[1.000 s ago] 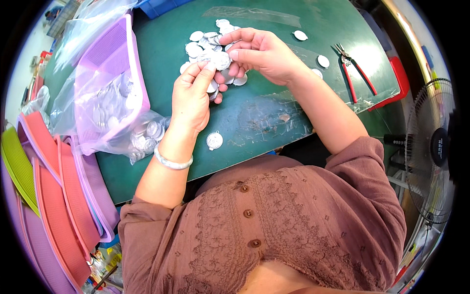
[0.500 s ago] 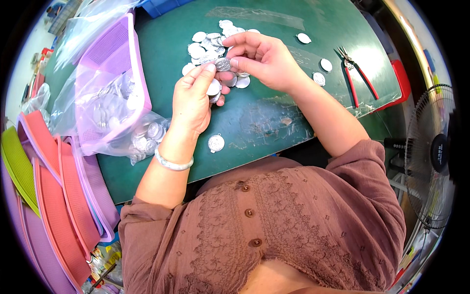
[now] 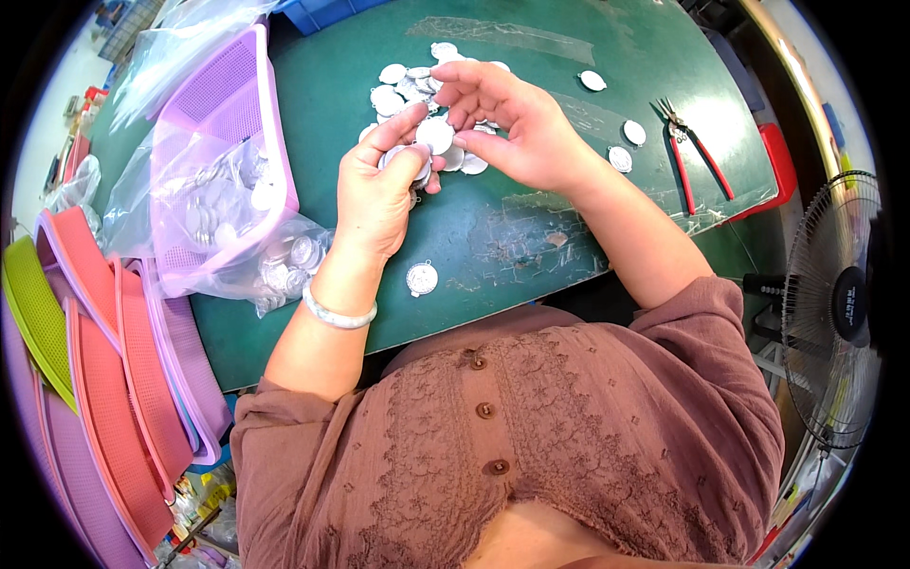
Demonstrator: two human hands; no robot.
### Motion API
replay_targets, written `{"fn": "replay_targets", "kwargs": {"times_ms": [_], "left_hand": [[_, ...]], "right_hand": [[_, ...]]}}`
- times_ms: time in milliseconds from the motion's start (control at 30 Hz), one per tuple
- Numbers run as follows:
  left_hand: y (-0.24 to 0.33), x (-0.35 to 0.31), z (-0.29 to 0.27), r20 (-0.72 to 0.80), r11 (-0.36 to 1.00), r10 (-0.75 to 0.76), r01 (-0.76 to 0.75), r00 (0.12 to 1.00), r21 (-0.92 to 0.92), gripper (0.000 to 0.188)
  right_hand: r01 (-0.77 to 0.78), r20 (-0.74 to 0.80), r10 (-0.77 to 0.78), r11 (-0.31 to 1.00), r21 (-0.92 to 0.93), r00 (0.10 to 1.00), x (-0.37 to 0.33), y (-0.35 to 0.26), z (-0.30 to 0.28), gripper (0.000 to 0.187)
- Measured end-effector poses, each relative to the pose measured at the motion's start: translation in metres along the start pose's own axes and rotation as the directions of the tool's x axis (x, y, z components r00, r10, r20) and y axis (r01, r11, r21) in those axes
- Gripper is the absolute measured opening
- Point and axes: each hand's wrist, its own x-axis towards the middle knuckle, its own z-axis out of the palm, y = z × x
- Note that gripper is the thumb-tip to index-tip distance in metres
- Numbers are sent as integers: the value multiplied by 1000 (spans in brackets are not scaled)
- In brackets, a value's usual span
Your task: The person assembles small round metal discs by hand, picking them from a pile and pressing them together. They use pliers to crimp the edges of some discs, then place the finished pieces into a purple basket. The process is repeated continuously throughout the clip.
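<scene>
My left hand (image 3: 377,194) is closed around several flat silver medallions (image 3: 396,157), its thumb on top of them. Toward my right hand (image 3: 517,128), one round medallion (image 3: 434,135) lies with its plain face up. The right thumb and curled fingers are at that disc's edge, seemingly pinching it; part of the grip is hidden. Beyond both hands, a loose pile of similar medallions (image 3: 387,99) covers part of the green table (image 3: 493,242). A single patterned medallion (image 3: 422,279) with a small loop lies in front of my left wrist.
To the left stands a purple basket (image 3: 275,142) with a clear plastic bag of medallions (image 3: 284,270). Red-handled pliers (image 3: 697,156) and a few stray medallions (image 3: 634,133) lie at the right. Stacked coloured baskets (image 3: 123,379) are at lower left, a fan (image 3: 834,303) at far right.
A medallion between my hands that showed a patterned face tilted now shows a plain pale face. My left index finger has lifted and stretched out; the right fingers have spread slightly.
</scene>
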Motion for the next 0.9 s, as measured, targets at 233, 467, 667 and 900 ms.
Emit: {"fn": "replay_targets", "kwargs": {"times_ms": [233, 467, 667, 900], "left_hand": [[-2, 2, -2, 25, 999, -7, 6, 1000, 37, 37], [-2, 4, -7, 2, 996, -89, 89, 996, -28, 22], [-1, 4, -11, -4, 981, -150, 148, 989, -129, 19], [1, 5, -10, -7, 965, -176, 171, 984, -199, 16]], "right_hand": [[-79, -118, 65, 990, -113, 991, 1, 12, -16, 44], [-13, -61, -25, 835, -550, 998, 1, 22, -21, 40], [8, 36, 23, 725, -688, 999, 1, 17, -9, 49], [49, 23, -45, 749, -660, 999, 1, 18, -8, 52]]}}
